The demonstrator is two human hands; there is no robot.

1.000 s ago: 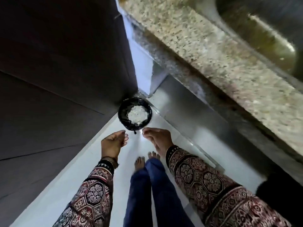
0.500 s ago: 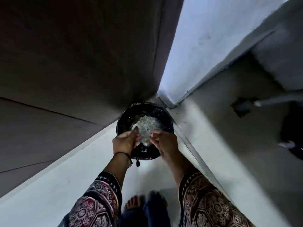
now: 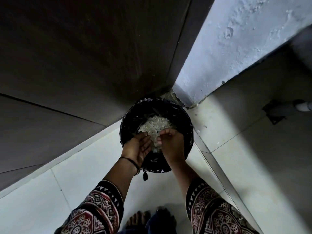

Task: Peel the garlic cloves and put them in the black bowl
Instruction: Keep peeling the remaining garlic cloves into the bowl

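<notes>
- We see a black bin (image 3: 156, 105) standing upright on the floor (image 3: 42, 200). Its round mouth faces up at us, so it shows no long axis.
- It sits in the far corner of the floor, where a dark panel (image 3: 84, 56) meets a rough blue-grey wall (image 3: 236, 48).
- A heap of pale flakes (image 3: 155, 124) lies inside.
- The left hand (image 3: 137, 146) hovers over the near rim, palm showing, fingers straight and together.
- The right hand (image 3: 171, 143) is just beside it, fingers bent down towards the flakes; we cannot tell whether they pinch anything.
- The floor is pale tile. A dark drain (image 3: 273, 114) and a white pipe (image 3: 303, 107) lie by its right edge, and bare feet (image 3: 138, 220) stand at its near edge.
</notes>
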